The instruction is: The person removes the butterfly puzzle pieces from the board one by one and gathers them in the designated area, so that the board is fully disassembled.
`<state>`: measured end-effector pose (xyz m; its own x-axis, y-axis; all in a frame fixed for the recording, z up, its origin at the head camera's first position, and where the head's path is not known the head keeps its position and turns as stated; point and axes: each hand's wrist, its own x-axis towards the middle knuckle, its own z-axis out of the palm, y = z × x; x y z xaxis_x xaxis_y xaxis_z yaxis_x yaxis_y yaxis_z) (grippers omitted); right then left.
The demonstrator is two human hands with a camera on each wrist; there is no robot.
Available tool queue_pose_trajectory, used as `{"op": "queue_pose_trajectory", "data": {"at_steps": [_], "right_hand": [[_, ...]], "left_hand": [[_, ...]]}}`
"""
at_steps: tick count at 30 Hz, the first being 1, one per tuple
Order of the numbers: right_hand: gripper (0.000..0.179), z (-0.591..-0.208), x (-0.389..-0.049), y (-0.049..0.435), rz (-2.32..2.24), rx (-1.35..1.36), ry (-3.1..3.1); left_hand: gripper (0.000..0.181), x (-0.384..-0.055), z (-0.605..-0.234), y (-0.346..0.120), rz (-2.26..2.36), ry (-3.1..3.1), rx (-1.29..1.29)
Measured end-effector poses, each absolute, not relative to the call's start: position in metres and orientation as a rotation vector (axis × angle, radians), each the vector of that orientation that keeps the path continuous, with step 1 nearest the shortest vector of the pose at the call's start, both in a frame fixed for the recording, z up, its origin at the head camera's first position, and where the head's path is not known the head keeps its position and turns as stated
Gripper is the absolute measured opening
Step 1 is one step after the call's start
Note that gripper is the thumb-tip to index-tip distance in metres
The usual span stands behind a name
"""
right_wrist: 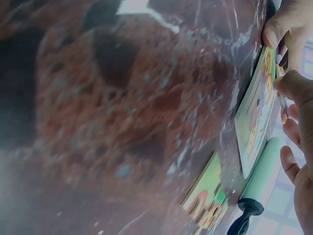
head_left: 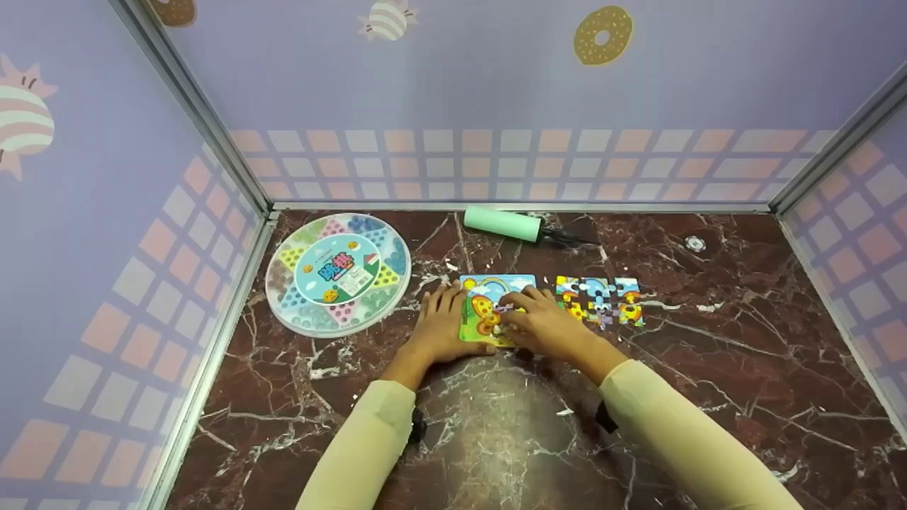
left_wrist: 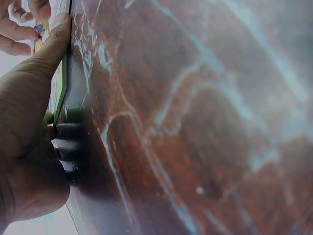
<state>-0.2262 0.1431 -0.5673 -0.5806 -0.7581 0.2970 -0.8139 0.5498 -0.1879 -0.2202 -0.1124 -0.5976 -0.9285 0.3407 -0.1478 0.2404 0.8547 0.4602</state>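
A square picture puzzle board, with a sun, a rainbow and a yellow butterfly, lies flat on the marble-patterned table. My left hand rests at its left side, fingers extended along the edge and thumb along the near edge. Above the board, my right hand pinches a small puzzle piece between thumb and fingers. A purple bit of that piece also shows in the left wrist view. Just right of the board, several puzzle pieces lie in two rows, partly behind the right hand in the head view.
A round, clear-lidded Chinese checkers box sits at the left. Behind the board lies a mint-green hand pump with a black end. A small white disc is at the far right. Patterned walls enclose the table's back and sides.
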Motion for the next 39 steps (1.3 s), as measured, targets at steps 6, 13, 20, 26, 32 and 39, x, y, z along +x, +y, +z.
{"op": "queue_pose_trajectory", "data": {"at_steps": [6, 13, 20, 26, 32, 39], "right_hand": [[0.021, -0.571, -0.227, 0.155, 0.480, 1.350, -2.512], [0.021, -0.569, -0.226, 0.173, 0.448, 1.322, -2.518], [0.019, -0.570, -0.223, 0.197, 0.469, 1.320, -2.506], [0.022, -0.574, -0.221, 0.220, 0.476, 1.308, -2.463], [0.022, -0.577, -0.219, 0.242, 0.445, 1.275, -2.453], [0.022, -0.582, -0.215, 0.263, 0.498, 1.291, -2.425]], "left_hand": [[0.127, -0.220, -0.599, -0.113, 0.677, 2.797, 0.450], [0.125, -0.219, -0.596, -0.112, 0.655, 2.800, 0.434], [0.126, -0.218, -0.595, -0.113, 0.637, 2.793, 0.436], [0.131, -0.222, -0.600, -0.113, 0.630, 2.769, 0.428], [0.131, -0.226, -0.605, -0.114, 0.638, 2.786, 0.415], [0.132, -0.226, -0.606, -0.113, 0.651, 2.781, 0.418]]}}
